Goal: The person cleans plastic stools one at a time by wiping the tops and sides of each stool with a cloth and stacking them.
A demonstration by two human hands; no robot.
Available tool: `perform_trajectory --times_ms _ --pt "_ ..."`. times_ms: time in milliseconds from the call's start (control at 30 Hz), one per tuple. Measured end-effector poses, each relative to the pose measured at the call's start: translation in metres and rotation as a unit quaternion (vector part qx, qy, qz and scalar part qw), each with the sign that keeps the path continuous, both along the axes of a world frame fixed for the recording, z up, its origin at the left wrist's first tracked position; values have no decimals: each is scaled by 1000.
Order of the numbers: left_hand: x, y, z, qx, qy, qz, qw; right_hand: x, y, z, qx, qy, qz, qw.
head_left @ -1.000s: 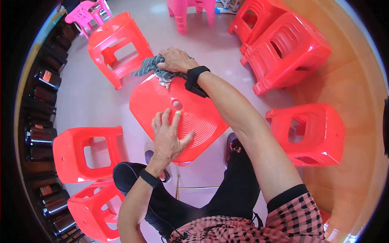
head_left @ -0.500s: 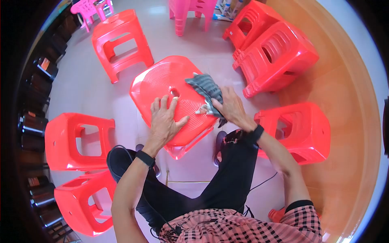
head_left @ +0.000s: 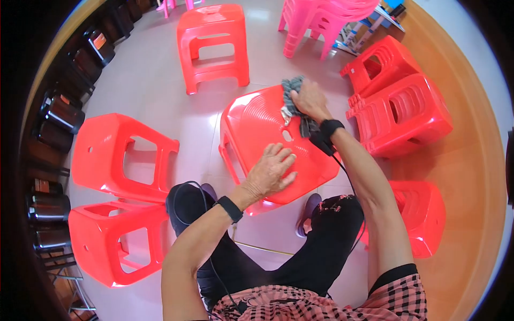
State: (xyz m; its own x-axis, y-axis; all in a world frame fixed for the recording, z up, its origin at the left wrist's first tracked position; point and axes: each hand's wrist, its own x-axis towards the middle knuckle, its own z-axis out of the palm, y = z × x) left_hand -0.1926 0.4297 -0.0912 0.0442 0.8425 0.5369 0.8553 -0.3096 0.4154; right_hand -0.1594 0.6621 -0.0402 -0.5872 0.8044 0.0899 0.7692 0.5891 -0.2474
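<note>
A red plastic stool (head_left: 251, 120) stands upright in front of my knees, its ringed seat with a central hole facing up. My left hand (head_left: 271, 170) rests on the near part of the seat, fingers spread, holding nothing. At the far right edge of the seat, my right hand (head_left: 310, 100) is closed on a crumpled grey-green striped cloth (head_left: 293, 85). Part of the cloth hangs below that hand and touches the seat. My right fingers are partly blurred.
Red stools stand around me: one stool (head_left: 213, 48) ahead, a stool (head_left: 101, 155) and another stool (head_left: 110, 243) at left, stacked stools (head_left: 412, 115) at right, and a stool (head_left: 425, 219) beside my right knee. Pink chairs (head_left: 326, 21) are stacked at the back. Dark canisters (head_left: 61, 109) line the left side.
My right hand has moved the cloth away from me to the far edge of the seat. The left hand stays on the seat, nearer its front. The view has shifted.
</note>
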Motion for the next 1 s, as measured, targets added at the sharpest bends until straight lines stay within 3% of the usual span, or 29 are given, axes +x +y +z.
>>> perform_trajectory --times_ms 200,233,300,433,533,567,600,667,733,767,867,1000 --pt "-2 -2 -1 24 -4 -77 997 -76 -66 -14 56 38 259 964" --pt "0 -5 0 25 -5 -80 996 -73 -78 -10 56 37 255 965" --pt "9 -18 0 -28 25 -206 978 -56 -97 -2 6 65 406 911" --pt "20 -60 70 -21 -1 -290 957 -11 -123 0 -10 56 495 867" --pt "-5 -61 103 29 -104 -174 979 28 -138 -8 -2 127 516 847" --pt "-17 -55 98 59 -92 -114 987 39 -148 2 -65 66 492 866" --pt "-30 -47 95 33 -131 -75 988 42 -151 -27 18 158 553 818" --pt "-44 -27 86 -9 -159 -39 986 72 -172 -7 4 82 486 870" --pt "-48 -7 50 -23 -153 60 986 95 -187 3 -13 51 471 880" --pt "-43 -2 36 -25 -152 50 987 107 -190 5 -32 17 461 886" --pt "-28 6 10 -70 -50 81 993 142 -190 -3 -28 98 451 887" --pt "-8 5 3 -56 47 86 994 179 -163 -2 -32 96 391 915"
